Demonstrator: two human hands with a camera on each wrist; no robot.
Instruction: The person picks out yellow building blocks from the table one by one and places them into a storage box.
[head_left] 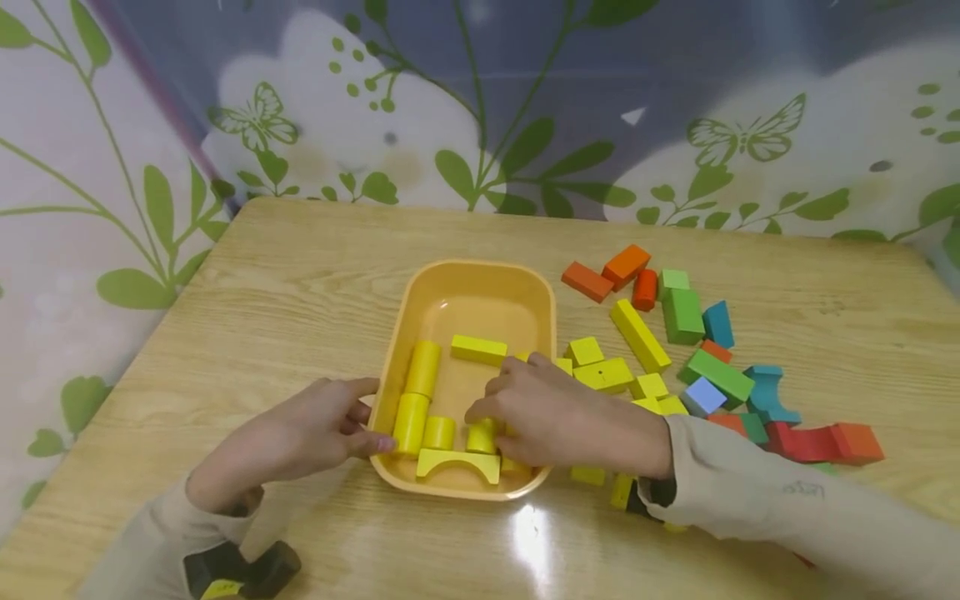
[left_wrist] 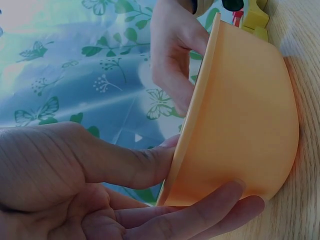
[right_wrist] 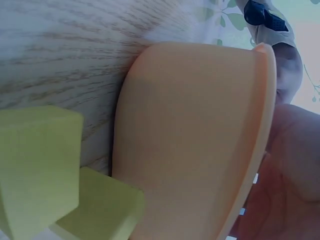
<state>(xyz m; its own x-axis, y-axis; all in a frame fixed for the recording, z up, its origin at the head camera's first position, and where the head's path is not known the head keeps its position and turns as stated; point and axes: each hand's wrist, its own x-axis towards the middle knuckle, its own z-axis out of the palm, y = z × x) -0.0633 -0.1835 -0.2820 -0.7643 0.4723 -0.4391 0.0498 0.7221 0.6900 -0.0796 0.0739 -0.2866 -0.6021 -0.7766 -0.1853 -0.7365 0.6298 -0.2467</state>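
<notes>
An orange plastic tub [head_left: 480,265] stands on the table with yellow wooden blocks inside. My left hand [head_left: 311,429] holds its left wall, thumb over the rim and fingers along the outside, as the left wrist view shows. My right hand [head_left: 558,408] reaches over the right rim and pinches a short yellow cylinder [head_left: 481,437] inside. Beside that cylinder are another short cylinder [head_left: 438,432], a yellow arch block [head_left: 457,465], two longer cylinders in a row along the left wall, and a yellow bar [head_left: 478,349]. The right hand covers part of the tub's right side.
Right of the tub lie several loose yellow blocks [head_left: 603,375], partly under my right forearm. Farther right are green blocks [head_left: 683,317], a blue arch [head_left: 768,393], red blocks [head_left: 813,442] and orange blocks [head_left: 626,266]. A patterned wall covering [head_left: 517,108] borders the table's far edge.
</notes>
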